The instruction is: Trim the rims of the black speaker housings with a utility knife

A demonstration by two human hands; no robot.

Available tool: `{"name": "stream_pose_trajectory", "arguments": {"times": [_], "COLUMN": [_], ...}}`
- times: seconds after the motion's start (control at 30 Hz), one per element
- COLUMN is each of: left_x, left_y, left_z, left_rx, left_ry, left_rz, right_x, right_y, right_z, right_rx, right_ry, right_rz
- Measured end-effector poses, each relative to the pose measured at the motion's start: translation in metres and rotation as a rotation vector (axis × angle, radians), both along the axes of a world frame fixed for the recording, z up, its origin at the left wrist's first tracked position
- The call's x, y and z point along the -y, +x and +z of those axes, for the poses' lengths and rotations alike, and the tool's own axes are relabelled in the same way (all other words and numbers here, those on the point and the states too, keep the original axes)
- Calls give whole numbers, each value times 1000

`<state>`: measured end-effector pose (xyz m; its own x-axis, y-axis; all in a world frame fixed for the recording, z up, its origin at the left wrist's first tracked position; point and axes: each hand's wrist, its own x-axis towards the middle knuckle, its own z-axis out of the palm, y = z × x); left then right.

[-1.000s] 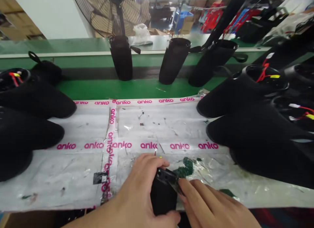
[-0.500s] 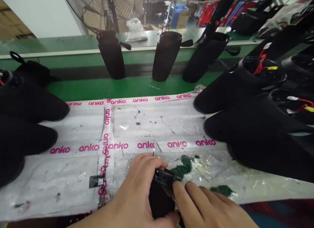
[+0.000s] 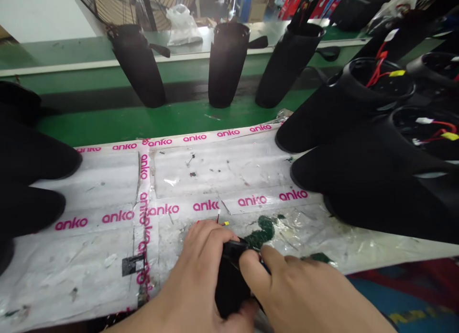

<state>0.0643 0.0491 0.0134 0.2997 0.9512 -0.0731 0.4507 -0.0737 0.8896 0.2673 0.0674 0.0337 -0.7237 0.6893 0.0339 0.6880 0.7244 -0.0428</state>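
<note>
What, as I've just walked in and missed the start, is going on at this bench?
A person works bare-handed over the near edge of a white covering. The left hand grips a black cylinder, and the right hand has its fingers curled at the upper rim; whether it holds a tool is hidden. Three similar cylinders stand at the back on a green surface. More black shapes crowd both sides, with red wires showing in open tops on the right.

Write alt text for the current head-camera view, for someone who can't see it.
A person's left hand grips a black cylinder while the right hand bends its fingers near the top, over a white sheet crossed by pink-lettered "anko" tape. Other black cylinders sit left, right and behind.
</note>
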Motion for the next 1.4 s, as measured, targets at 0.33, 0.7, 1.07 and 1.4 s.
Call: {"name": "stream_pose_trajectory", "arguments": {"times": [0.33,0.7,1.07,1.4], "left_x": [1,1,14,14], "left_y": [2,1,-15,-25], "left_z": [16,13,2,-1], "left_rx": [69,21,175,155], "left_ry": [-164,-102,-181,-80], "left_rz": [78,41,145,97], "right_x": [-5,-25,13,10], "right_y": [-1,-24,32,-3], "right_z": [13,36,27,-12], "right_rx": [-69,301,-146,-269], "right_ry": [-73,-407,-14,18], "right_rz": [-19,53,-73,-84]}}
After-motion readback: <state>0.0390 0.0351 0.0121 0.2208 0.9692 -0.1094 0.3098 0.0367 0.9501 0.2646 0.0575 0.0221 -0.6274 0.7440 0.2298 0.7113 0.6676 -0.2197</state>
